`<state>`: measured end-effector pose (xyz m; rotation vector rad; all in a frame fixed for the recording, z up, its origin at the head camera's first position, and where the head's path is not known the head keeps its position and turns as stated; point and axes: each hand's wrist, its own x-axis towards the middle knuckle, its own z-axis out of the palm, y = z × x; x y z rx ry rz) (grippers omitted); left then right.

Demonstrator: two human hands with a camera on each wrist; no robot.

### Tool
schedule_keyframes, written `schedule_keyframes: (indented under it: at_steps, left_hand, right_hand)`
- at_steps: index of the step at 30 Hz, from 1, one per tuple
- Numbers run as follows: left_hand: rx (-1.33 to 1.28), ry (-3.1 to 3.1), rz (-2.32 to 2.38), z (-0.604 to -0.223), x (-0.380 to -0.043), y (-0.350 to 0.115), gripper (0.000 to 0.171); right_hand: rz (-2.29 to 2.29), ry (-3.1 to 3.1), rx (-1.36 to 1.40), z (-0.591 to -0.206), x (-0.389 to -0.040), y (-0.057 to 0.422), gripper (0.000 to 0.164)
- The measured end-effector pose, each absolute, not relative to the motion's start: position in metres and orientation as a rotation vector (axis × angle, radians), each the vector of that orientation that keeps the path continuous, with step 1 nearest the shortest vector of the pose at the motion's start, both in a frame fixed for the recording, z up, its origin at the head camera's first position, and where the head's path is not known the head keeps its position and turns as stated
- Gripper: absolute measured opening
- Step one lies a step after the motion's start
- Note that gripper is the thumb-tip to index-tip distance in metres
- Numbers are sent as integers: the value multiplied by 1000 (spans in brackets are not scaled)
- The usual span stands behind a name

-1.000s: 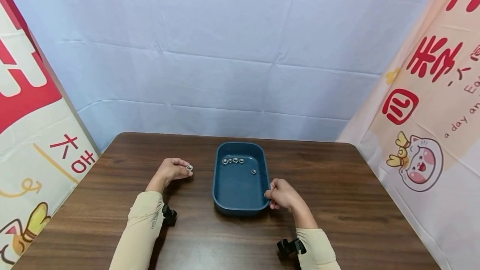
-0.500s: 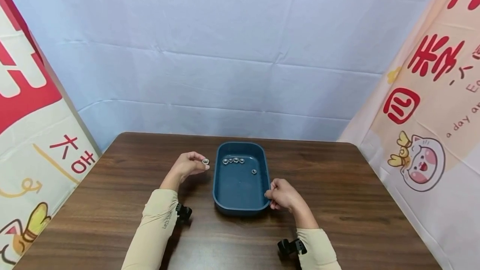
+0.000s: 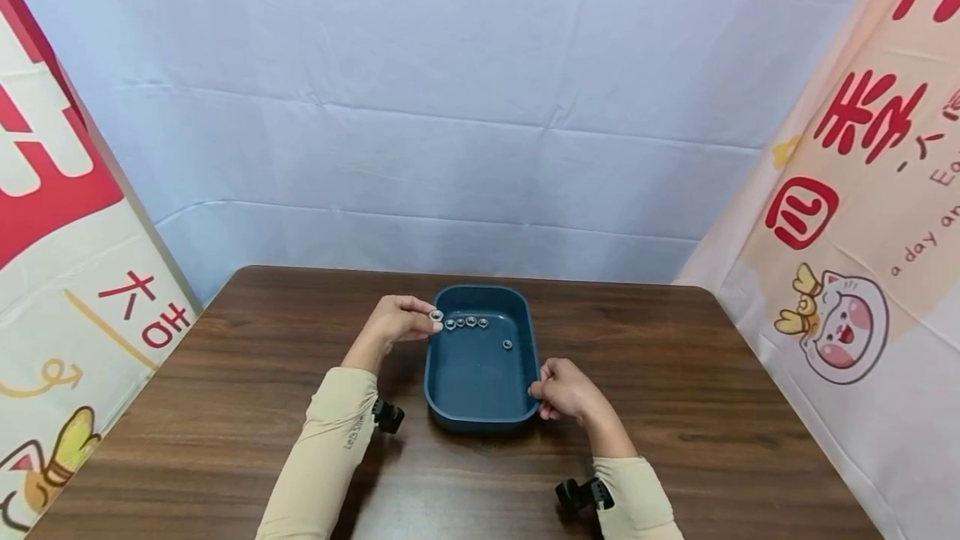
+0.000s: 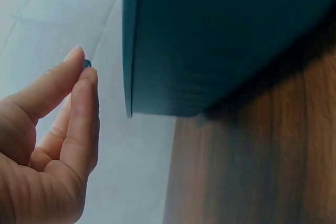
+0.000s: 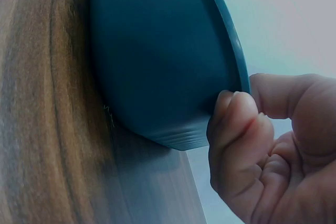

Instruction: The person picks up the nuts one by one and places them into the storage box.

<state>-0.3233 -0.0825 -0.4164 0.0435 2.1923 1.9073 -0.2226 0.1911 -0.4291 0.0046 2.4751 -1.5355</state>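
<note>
My left hand (image 3: 396,323) pinches a metal nut (image 3: 437,317) between thumb and fingertips, over the left rim of a blue tray (image 3: 480,382). In the left wrist view only a small dark edge of that nut (image 4: 87,63) shows between the fingertips, beside the tray's outer wall (image 4: 173,66). Inside the tray, a row of several nuts (image 3: 471,322) lies near the far end, and a single nut (image 3: 507,344) sits apart on the right. My right hand (image 3: 566,390) grips the tray's right rim, with thumb and curled fingers on either side of the wall (image 5: 168,51).
The tray stands on a brown wood-grain table (image 3: 675,373). Behind the table hangs a pale cloth (image 3: 450,148), with printed banners at the left (image 3: 60,273) and right (image 3: 847,273). Each wrist bears a small black camera.
My left hand has moved right with the nut, from over the table to the tray's left rim. The right hand, the tray and the nuts inside it stay in place.
</note>
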Motion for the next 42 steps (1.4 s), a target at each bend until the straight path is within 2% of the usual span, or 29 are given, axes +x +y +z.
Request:
schedule_keyframes:
  at_steps: [14,26,42]
  left_hand:
    - [73,2160,1875,-398,-333,-41,26]
    - [49,2075,1839,-378,-337,-26,27]
    - [-5,2185,1543,-398,-351,12,23]
  right_hand:
    - [-1540,2460,9,-428,-224,191,16]
    - [-1527,2462,0,-428,-222,192,15]
    - [-1471,2468,71,-428,-226,191,12]
